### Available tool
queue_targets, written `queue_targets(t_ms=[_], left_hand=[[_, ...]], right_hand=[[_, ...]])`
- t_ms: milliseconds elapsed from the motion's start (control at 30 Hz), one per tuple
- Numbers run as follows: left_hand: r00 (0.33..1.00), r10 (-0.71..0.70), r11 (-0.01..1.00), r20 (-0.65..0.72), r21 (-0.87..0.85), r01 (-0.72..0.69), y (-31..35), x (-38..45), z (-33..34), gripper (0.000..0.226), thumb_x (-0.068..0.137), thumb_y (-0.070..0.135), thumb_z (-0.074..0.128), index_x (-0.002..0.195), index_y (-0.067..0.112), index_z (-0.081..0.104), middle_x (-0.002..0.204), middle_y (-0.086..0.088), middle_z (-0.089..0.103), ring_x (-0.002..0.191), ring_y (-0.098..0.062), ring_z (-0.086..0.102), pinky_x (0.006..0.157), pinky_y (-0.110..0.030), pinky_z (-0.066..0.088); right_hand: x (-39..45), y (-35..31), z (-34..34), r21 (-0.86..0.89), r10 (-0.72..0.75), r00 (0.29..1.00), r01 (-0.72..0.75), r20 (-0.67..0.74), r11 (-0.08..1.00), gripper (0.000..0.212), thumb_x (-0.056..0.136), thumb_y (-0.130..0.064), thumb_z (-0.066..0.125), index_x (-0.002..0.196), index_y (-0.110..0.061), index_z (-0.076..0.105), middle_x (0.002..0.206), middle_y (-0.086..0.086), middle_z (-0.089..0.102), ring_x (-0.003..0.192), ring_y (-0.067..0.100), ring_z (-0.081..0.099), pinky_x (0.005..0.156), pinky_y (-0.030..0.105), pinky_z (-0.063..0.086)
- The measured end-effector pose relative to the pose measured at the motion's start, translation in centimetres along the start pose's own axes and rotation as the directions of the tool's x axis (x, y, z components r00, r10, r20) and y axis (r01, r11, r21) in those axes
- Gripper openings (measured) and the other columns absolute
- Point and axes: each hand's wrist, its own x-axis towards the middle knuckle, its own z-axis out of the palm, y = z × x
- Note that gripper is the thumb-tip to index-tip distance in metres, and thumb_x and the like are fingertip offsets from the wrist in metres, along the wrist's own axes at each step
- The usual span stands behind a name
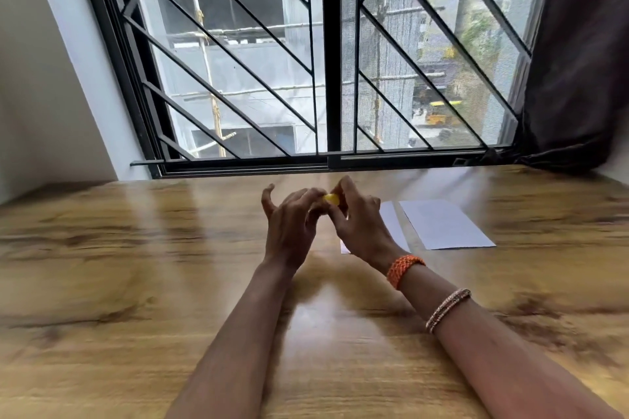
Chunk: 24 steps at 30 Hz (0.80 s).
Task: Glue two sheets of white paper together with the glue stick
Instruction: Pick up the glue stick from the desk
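Glue stick (331,199): yellow, blurred | pinched between left hand (291,226), right hand (357,224)

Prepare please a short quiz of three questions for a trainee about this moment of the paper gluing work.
1. True or false: both sheets of white paper lie to the right of the hands on the wooden table.
2. What do the left hand and the right hand hold between them?
A. a pair of scissors
B. a small yellow object, probably the glue stick
C. a sheet of paper
3. Fill in: the orange band sits on the ____ wrist.

Key:
1. True; one sheet is partly hidden behind the right hand.
2. B
3. right
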Motion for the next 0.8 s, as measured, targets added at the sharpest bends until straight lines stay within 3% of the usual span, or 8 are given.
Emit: queue_targets(t_ms=[133,267,333,433,500,533,700,800], left_hand=[[0.999,-0.031,0.998,0.031,-0.052,0.033,-0.1,0.1,0.2,0.022,0.081,0.015,0.062,0.102,0.02,0.068,0.097,0.006,0.074,0.098,-0.013,0.067,0.105,-0.035,0.008],[0.996,-0.048,0.996,0.072,-0.075,0.053,-0.2,-0.1,0.0,0.023,0.081,0.022,0.065,0.103,0.023,0.07,0.094,0.005,0.074,0.101,-0.013,0.065,0.104,-0.034,0.01],[0.998,-0.009,1.0,0.063,-0.003,0.01,-0.4,0.0,-0.2,0.022,0.078,0.025,0.068,0.099,0.023,0.072,0.087,0.004,0.075,0.101,-0.015,0.065,0.102,-0.036,0.012],[0.998,0.065,0.987,-0.021,0.151,-0.061,0.0,-0.2,-0.3,0.011,0.075,0.028,0.068,0.084,0.024,0.071,0.066,0.005,0.071,0.091,-0.015,0.066,0.096,-0.036,0.016],[0.995,0.078,0.98,-0.054,0.186,-0.067,0.3,-0.2,-0.2,0.01,0.077,0.033,0.065,0.078,0.024,0.07,0.063,0.006,0.069,0.089,-0.014,0.066,0.095,-0.036,0.017],[0.995,0.075,0.981,-0.062,0.185,-0.062,0.4,-0.1,-0.1,0.012,0.077,0.035,0.064,0.077,0.025,0.07,0.063,0.006,0.069,0.089,-0.014,0.066,0.095,-0.036,0.017],[0.997,0.063,0.991,-0.033,0.123,-0.058,0.6,0.2,0.4,0.014,0.072,0.027,0.068,0.086,0.025,0.072,0.068,0.007,0.07,0.094,-0.013,0.065,0.095,-0.034,0.015],[0.998,0.06,0.989,0.01,0.132,-0.061,0.7,0.1,0.3,0.023,0.071,0.019,0.07,0.093,0.027,0.072,0.067,0.008,0.07,0.098,-0.013,0.064,0.095,-0.034,0.014]], right_hand=[[-0.3,0.3,-0.7,-0.184,-0.163,0.985,0.17,0.053,0.968,0.019,0.082,0.002,0.056,0.092,-0.012,0.047,0.068,-0.006,0.054,0.066,0.021,0.054,0.079,0.036,0.025],[-0.1,0.6,-1.5,-0.484,-0.29,0.95,0.31,0.12,0.818,0.021,0.078,-0.007,0.063,0.095,-0.016,0.054,0.078,-0.001,0.068,0.076,0.024,0.06,0.079,0.037,0.022],[-0.1,0.3,-1.3,-0.412,-0.231,0.967,0.256,0.111,0.874,0.016,0.081,-0.016,0.059,0.095,-0.017,0.051,0.073,-0.001,0.066,0.074,0.026,0.061,0.079,0.037,0.022],[-0.3,0.0,-0.5,-0.071,0.092,0.991,-0.085,0.102,0.994,0.017,0.09,-0.031,0.055,0.093,-0.017,0.045,0.073,0.001,0.063,0.072,0.026,0.06,0.083,0.039,0.033],[-0.1,-0.1,-0.4,0.136,0.27,0.953,-0.288,0.138,0.948,0.02,0.091,-0.029,0.058,0.089,-0.016,0.044,0.078,0.008,0.063,0.076,0.03,0.06,0.079,0.044,0.045],[-0.1,-0.1,-0.4,0.176,0.285,0.949,-0.306,0.133,0.936,0.019,0.091,-0.026,0.058,0.086,-0.015,0.043,0.077,0.009,0.061,0.075,0.031,0.059,0.076,0.045,0.048],[-0.3,0.1,-0.8,-0.063,-0.042,0.999,0.043,0.02,0.997,0.024,0.078,0.001,0.049,0.084,-0.019,0.038,0.057,-0.01,0.042,0.054,0.017,0.041,0.072,0.034,0.024],[-0.5,0.3,-1.2,-0.239,-0.223,0.974,0.227,0.043,0.944,0.022,0.072,0.0,0.047,0.089,-0.013,0.05,0.064,-0.005,0.055,0.065,0.021,0.05,0.068,0.033,0.015]])
